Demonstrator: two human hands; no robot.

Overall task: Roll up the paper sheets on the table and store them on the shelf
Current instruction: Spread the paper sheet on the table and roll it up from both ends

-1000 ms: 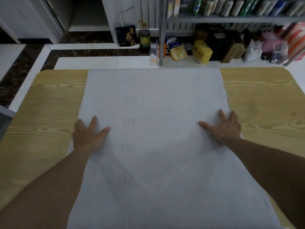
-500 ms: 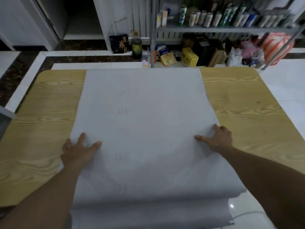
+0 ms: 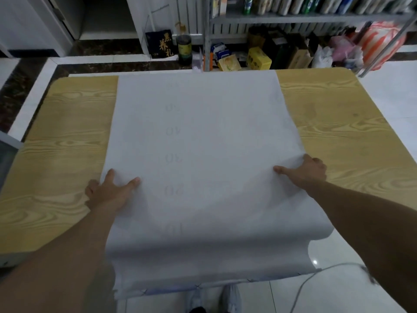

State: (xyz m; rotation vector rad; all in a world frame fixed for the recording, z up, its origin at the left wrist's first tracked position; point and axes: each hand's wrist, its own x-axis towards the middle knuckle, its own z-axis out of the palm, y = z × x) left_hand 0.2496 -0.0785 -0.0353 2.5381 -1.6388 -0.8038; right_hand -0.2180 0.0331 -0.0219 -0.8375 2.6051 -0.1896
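A large white paper sheet with faint mirrored numbers lies flat down the middle of the wooden table; its near end hangs over the table's front edge. My left hand lies on the sheet's left edge with thumb and forefinger spread, its outer fingers over the edge. My right hand is at the sheet's right edge, thumb on top and fingers curled under the lifted edge, pinching it. The metal shelf stands beyond the table's far side.
Bottles and cans line the shelf's board. Boxes and bags crowd the floor under it. A dark jar and a black box stand on the floor at the far left. A grey cable trails on the tiles by my feet.
Both hands have slid back toward me along the sheet's side edges. More of the paper now hangs over the front edge. My right hand's fingers have curled under the edge and lifted it.
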